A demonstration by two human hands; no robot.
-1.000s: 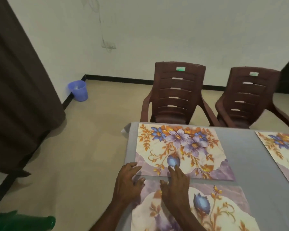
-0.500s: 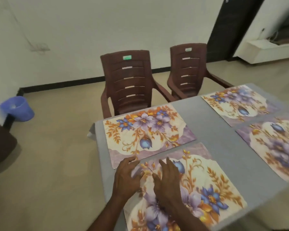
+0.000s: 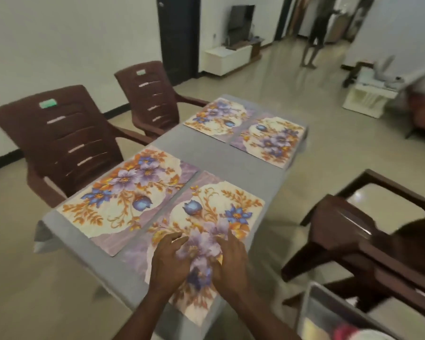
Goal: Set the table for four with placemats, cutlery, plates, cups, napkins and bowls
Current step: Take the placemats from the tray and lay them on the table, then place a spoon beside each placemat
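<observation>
A grey-clothed table [image 3: 221,158] carries several floral placemats. The near right placemat [image 3: 214,217] lies under both my hands. My left hand [image 3: 168,261] rests flat on it with fingers spread. Beside it my right hand [image 3: 231,261] presses down too, fingers apart, holding nothing. The near left placemat [image 3: 125,192] lies alongside, almost touching. Two more placemats sit at the far end, one on the left [image 3: 216,116] and one on the right [image 3: 270,141]. No cutlery, plates, cups, napkins or bowls are on the table.
Two brown plastic chairs stand along the table's left side, one near [image 3: 64,143] and one far [image 3: 152,94]. Another brown chair [image 3: 368,241] is at the right. A clear bin [image 3: 329,315] sits at bottom right. A person [image 3: 314,33] stands far down the room.
My view has swung right, bringing the whole table and the room beyond into sight. Both hands have slid from the placemat's far left edge toward its near middle.
</observation>
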